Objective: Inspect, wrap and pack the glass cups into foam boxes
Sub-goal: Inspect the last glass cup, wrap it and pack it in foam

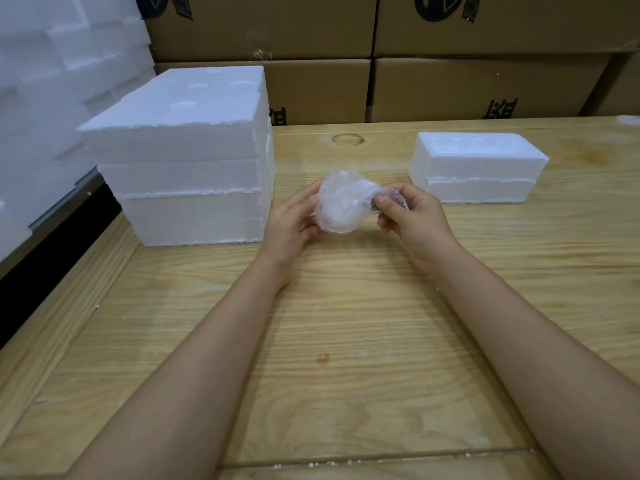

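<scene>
A glass cup (341,204) covered in thin translucent wrap is held above the middle of the wooden table (346,341). My left hand (294,223) cradles it from the left, fingers curled round its side. My right hand (412,216) pinches the wrap at the cup's right side. A small closed foam box (478,168) sits to the right, beyond my right hand. A tall stack of larger foam boxes (187,161) stands to the left of my left hand.
More white foam pieces (52,81) are piled along the left edge, off the table. Brown cardboard cartons (450,64) form a wall behind the table. A ring stain (347,138) marks the wood at the back.
</scene>
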Action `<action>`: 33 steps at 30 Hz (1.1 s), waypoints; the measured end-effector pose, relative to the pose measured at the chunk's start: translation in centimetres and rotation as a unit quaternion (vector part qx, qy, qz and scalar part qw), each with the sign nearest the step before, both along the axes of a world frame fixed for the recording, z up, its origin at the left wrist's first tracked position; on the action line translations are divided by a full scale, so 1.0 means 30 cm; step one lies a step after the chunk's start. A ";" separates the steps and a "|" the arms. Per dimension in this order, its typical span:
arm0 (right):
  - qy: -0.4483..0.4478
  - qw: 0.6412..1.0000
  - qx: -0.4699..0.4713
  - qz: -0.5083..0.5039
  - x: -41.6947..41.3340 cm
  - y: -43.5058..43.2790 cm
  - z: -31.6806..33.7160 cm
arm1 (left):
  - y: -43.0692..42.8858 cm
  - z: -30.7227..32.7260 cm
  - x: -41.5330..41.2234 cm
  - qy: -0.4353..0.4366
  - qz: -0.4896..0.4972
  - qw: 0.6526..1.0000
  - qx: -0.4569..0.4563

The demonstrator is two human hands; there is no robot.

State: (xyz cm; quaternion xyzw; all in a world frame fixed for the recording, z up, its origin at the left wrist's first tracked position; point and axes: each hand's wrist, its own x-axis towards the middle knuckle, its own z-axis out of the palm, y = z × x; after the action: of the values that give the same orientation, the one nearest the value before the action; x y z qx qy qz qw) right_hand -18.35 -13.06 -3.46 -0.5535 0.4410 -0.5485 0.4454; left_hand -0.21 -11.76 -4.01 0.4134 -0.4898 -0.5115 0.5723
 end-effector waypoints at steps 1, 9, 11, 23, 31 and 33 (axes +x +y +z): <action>-0.001 1.000 -0.001 -0.002 0.004 0.001 0.000 | 0.002 -0.002 -0.004 -0.014 0.013 1.000 -0.006; 0.012 1.000 0.002 -0.013 0.111 -0.013 -0.015 | -0.003 -0.017 -0.010 -0.156 0.176 0.970 -0.056; 0.020 0.999 0.003 -0.045 0.142 -0.025 -0.023 | -0.010 -0.028 -0.005 -0.188 0.202 0.960 -0.044; 0.168 0.976 -0.048 -0.128 0.102 -0.041 -0.036 | 0.078 -0.002 -0.074 -0.506 0.254 0.810 -0.150; 0.031 0.865 -0.101 -0.490 -0.280 -0.079 -0.013 | 0.106 0.002 -0.372 -0.382 0.041 0.904 -0.188; 0.028 0.852 -0.046 -0.521 -0.375 -0.102 -0.032 | 0.053 -0.017 -0.453 -0.363 0.016 0.930 -0.057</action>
State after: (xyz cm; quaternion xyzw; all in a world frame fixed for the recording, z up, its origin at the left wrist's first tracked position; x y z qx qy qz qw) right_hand -29.60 -16.12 -4.42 -0.2776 0.6516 -0.7037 0.0556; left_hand -13.81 -10.17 -4.52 0.5451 -0.6861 -0.2882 0.3862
